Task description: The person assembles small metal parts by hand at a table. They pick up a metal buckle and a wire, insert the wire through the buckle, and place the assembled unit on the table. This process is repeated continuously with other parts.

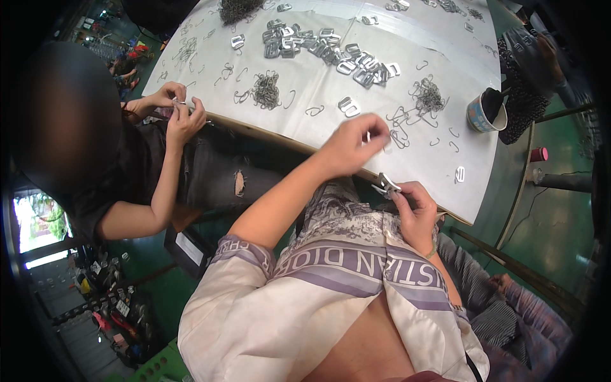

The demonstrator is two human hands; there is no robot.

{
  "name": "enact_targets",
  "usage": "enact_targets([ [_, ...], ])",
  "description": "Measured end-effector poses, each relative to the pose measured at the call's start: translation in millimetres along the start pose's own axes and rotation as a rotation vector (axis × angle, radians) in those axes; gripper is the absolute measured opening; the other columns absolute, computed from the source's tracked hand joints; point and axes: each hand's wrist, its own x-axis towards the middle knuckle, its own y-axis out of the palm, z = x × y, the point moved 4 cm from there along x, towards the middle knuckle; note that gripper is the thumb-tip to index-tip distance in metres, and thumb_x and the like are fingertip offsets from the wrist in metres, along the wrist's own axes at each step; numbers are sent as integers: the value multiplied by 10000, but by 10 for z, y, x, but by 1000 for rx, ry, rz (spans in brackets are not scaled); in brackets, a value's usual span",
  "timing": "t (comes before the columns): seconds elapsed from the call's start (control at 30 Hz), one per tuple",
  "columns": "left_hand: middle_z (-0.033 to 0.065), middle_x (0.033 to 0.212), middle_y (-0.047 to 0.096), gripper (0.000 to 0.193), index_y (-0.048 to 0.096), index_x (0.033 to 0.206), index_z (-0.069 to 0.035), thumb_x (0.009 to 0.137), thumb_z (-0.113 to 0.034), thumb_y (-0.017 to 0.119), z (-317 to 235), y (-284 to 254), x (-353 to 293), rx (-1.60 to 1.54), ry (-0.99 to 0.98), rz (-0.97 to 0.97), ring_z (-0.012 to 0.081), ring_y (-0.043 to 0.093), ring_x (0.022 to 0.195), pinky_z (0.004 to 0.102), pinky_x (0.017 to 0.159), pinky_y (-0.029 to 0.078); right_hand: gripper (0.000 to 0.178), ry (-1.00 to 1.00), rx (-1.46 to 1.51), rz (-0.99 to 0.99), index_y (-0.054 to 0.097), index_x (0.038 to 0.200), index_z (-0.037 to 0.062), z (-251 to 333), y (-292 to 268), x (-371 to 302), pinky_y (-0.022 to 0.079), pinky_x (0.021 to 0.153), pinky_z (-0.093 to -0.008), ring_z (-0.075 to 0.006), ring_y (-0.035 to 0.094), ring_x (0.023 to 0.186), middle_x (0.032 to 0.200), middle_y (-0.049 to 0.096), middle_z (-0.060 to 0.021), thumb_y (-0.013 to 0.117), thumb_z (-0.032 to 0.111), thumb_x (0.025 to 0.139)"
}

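My right hand (415, 211) holds a silver metal buckle (387, 183) between thumb and fingers, just off the near table edge and above my lap. Over the table's near side, my left hand (358, 145) is closed in a pinch, slightly blurred. Whatever its fingertips hold, if anything, I cannot make out. Close beyond those fingertips lie loose bent wire hooks (399, 135), trailing from a tangled pile of hooks (428, 95). A pair of flat buckles (349, 106) rests on the white table just past my left hand.
Several silver buckles (366, 67) are heaped mid-table. More hook piles (266, 90) lie leftward. A paper tub (487, 113) with something black inside stands at the right edge, beyond a single buckle (459, 174). At my left, another person's hands (181, 114) work on a small piece.
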Motion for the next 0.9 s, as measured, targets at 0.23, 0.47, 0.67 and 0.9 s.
enact_targets([
  [0.23, 83, 1083, 493, 79, 530, 935, -35, 908, -93, 577, 13, 204, -613, -91, 56, -1, 166, 486, 992, 294, 876, 403, 100, 37, 34, 10, 649, 907, -49, 88, 91, 75, 479, 698, -262, -157, 614, 755, 832, 650, -101, 649, -57, 807],
  [0.47, 85, 1012, 558, 76, 521, 960, -14, 917, -71, 549, 55, 206, -630, -9, 160, -78, 146, 534, 915, 277, 809, 437, 94, 10, 34, 54, 656, 886, -44, 69, 198, 87, 477, 696, -259, -156, 610, 751, 830, 654, -100, 654, -57, 794],
  [0.67, 76, 932, 624, 92, 554, 1004, -25, 921, -63, 540, 4, 197, -722, -42, 63, -25, 190, 579, 877, 306, 806, 452, 66, -62, 10, 20, 684, 842, -15, 90, 53, 388, 464, 679, -302, -228, 603, 746, 803, 639, -135, 661, 36, 807],
  [0.9, 79, 908, 601, 85, 567, 987, -43, 909, -76, 566, -25, 241, -781, 24, 95, -37, 244, 559, 877, 350, 800, 442, 331, -515, -674, 74, 654, 1069, 8, -2, 677, 1203, 455, 779, -397, -288, 575, 825, 863, 618, -143, 708, 216, 818],
])
